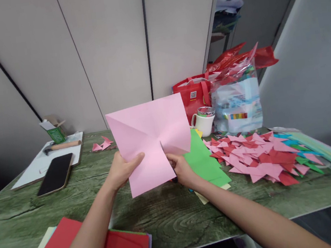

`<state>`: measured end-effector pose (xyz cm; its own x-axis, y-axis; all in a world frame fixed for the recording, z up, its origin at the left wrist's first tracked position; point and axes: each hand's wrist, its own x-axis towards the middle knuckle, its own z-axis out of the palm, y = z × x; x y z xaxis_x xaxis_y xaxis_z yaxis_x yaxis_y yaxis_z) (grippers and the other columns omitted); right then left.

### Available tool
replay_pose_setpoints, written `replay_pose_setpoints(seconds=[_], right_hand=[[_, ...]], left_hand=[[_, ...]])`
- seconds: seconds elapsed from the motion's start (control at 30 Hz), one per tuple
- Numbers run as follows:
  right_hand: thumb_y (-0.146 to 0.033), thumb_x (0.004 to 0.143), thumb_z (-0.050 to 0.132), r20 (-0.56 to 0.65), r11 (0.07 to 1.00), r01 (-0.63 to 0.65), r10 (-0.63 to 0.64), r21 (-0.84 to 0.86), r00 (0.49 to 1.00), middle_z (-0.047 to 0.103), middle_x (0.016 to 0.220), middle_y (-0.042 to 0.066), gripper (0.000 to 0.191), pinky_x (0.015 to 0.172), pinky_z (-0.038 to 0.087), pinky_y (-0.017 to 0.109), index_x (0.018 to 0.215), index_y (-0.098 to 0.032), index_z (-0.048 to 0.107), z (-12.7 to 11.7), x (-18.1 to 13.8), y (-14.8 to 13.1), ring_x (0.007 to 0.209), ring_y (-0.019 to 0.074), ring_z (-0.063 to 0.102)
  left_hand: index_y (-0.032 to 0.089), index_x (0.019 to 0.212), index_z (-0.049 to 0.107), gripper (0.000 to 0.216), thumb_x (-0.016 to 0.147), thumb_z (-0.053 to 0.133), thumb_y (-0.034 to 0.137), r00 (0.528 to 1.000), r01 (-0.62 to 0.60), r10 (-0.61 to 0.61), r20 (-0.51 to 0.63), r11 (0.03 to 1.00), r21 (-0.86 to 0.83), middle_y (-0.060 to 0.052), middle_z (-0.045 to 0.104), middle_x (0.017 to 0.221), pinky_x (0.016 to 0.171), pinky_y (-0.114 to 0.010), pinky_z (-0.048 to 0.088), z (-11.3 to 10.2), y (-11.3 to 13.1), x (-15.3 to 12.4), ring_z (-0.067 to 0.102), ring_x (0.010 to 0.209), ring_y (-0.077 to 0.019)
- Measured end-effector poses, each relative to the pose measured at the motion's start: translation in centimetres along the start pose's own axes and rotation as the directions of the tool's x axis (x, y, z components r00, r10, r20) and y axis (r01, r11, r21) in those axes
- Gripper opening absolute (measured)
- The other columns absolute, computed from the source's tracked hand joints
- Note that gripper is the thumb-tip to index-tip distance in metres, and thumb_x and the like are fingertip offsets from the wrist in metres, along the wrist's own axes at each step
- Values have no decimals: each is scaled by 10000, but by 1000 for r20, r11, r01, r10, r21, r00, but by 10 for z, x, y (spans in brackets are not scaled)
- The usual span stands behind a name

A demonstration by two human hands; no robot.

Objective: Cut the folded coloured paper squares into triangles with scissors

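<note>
Wood-grained green tabletop [162, 212]; left hand [120, 170] tight on curved pink paper [142, 133], right hand [181, 168] around mostly hidden scissors [175, 179].

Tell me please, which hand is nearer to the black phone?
Left. The left hand is to the right of the phone, gripping the pink paper at its left side; the right hand is farther right, holding scissors to the paper.

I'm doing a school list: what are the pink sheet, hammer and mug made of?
Pink sheet: matte paper, by its thin edges and creases.
Hammer: probably a smooth wooden handle, from its tan colour, and a dark metal head.
Mug: smooth and white, maybe ceramic or plastic; I can't tell.
</note>
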<state>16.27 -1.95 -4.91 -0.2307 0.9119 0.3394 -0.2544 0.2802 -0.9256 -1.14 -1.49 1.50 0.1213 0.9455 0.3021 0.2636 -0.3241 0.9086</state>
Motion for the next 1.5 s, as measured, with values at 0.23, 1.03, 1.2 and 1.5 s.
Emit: replay_pose_setpoints(seconds=[0.23, 1.03, 1.2, 1.5], right_hand=[[-207, 534, 667, -29, 1000, -12, 12, -18, 1000, 627, 560, -37, 238, 481, 446, 218, 754, -156, 594, 1, -1, 0, 512, 129, 573], [-225, 509, 704, -107, 1000, -24, 25, 13, 994, 648, 611, -15, 230, 556, 489, 261, 710, -149, 621, 2, -2, -3, 550, 146, 589], [-180, 542, 673, -103, 997, -28, 21, -73, 994, 646, 645, -12, 200, 570, 477, 253, 733, -145, 624, -2, -2, -1, 581, 141, 583], [-211, 568, 683, -1, 998, 3, -3, -68, 1000, 648, 703, -1, 212, 593, 478, 269, 767, -176, 621, 5, -4, -8, 647, 154, 589]], left_hand=[[105, 891, 598, 327, 636, 628, 307, 1000, 14, -14, -4, 1000, -24, -111, 658, 874, 583, -281, 502, 1, 1, -1, 618, 702, -195], [132, 801, 604, 247, 643, 642, 318, 996, 66, -56, 72, 988, -142, -83, 670, 787, 528, -272, 494, -3, -2, 1, 615, 629, -187], [136, 721, 616, 182, 655, 646, 303, 998, 65, -64, 12, 951, -304, -55, 674, 710, 500, -245, 484, -8, -8, 7, 598, 559, -148], [121, 877, 623, 347, 614, 669, 343, 993, 93, -103, -52, 983, -157, -100, 679, 885, 553, -293, 517, -5, -2, 4, 631, 734, -240]])
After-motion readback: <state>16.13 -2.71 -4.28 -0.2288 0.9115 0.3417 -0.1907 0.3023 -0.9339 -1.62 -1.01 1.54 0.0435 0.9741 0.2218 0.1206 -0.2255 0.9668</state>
